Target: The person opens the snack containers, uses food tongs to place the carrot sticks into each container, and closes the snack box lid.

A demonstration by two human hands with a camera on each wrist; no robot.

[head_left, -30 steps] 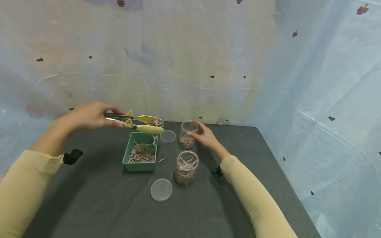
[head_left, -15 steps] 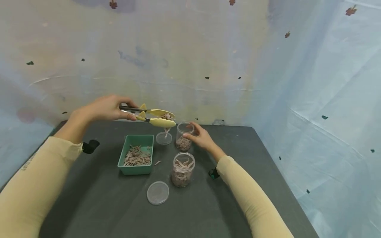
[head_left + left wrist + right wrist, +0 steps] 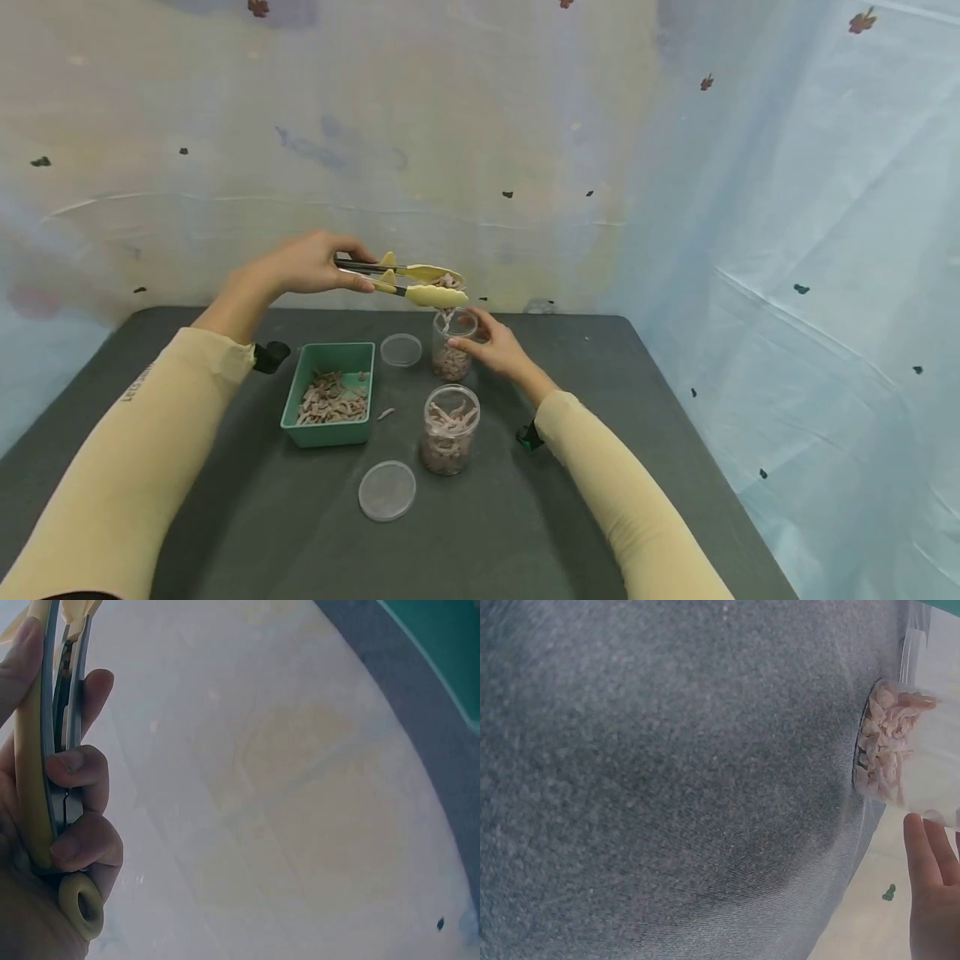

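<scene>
My left hand [image 3: 315, 265] grips a pair of tongs [image 3: 437, 296] with yellow scalloped tips. Pale pinkish-brown strips [image 3: 447, 281], which look like meat, are caught between the tips, and some dangle at the mouth of the back clear jar [image 3: 442, 343]. My right hand [image 3: 497, 346] holds this jar from its right side, thumb in front. Similar strips cover the jar's bottom; the right wrist view shows them through the wall [image 3: 889, 742]. In the left wrist view, fingers wrap the tongs' handles [image 3: 34, 750], while the tips lie out of frame.
A green rectangular tray [image 3: 330, 436] with more strips stands at the left. Nearer me is a fuller clear jar [image 3: 448, 442], uncovered. Two round clear lids, one behind [image 3: 401, 350] and one in front [image 3: 387, 492], lie on the dark table [image 3: 525, 517]. A stray strip [image 3: 386, 413] lies beside the tray.
My left hand has carried the tongs and strips rightward from above the tray to above the back jar. My right hand has stayed on that jar; the view has shifted slightly.
</scene>
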